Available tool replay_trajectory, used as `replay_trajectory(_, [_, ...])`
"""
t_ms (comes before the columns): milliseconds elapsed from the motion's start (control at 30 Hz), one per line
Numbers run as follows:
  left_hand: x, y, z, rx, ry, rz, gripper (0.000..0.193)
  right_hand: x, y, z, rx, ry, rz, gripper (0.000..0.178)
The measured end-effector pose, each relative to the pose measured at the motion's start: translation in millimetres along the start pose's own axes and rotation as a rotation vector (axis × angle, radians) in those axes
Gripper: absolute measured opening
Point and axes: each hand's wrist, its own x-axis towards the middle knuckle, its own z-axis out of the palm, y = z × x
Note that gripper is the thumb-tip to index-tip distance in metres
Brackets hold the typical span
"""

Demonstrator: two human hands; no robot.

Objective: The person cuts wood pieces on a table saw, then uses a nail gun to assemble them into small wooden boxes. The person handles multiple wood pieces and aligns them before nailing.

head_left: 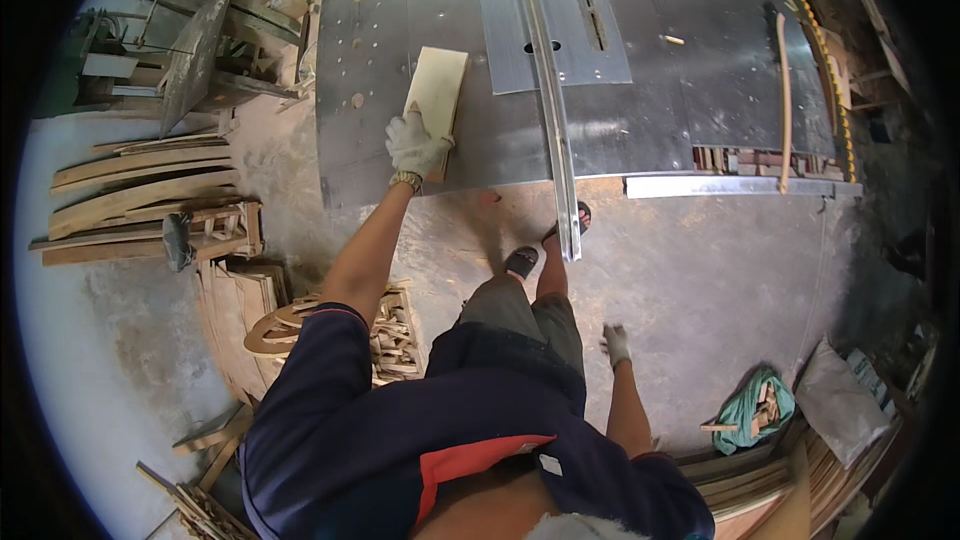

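My left hand [418, 146], in a pale work glove, grips the near end of a light wooden board [438, 85]. The board lies on the grey metal saw table [650, 125], left of a long metal rail [548, 90]. Its far end points away from me, and my palm hides the near end. Down by my right side, over the floor, hangs my right hand [616, 343], gloved too. Its fingers are loosely apart, with nothing in them.
The rail juts past the table's near edge toward my legs. A narrow slot [588, 2] runs through a lighter plate in the table. Curved wood strips [145, 185] are stacked at left. Offcuts [394, 335] lie behind my left arm; a green sack [752, 408] holds wood scraps.
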Motion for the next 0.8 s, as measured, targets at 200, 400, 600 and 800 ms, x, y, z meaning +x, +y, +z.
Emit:
replay_trajectory(200, [-146.4,-10.6,-40.5,-1.471,-0.486,-0.058,0.084,-180.4,82.9,-58.3,0.553,0.403,-0.099,0.043])
replay_trajectory(400, [-327.0,167.6,-57.6,-1.799,-1.613,-0.254,0.074,-258.1,-37.8,-155.3,0.723,0.236,-0.613,0.063])
replay_trajectory(600, [-522.9,475.9,-32.7,-1.556,-1.872,-0.085,0.08,-263.5,-51.0,-365.3,0.592,0.277,-0.79,0.069])
replay_trajectory(800, [-713.0,739.0,7.9,-1.139,-2.037,0.128,0.072,-238.4,21.1,-636.4,0.676,0.565,-0.598,0.094])
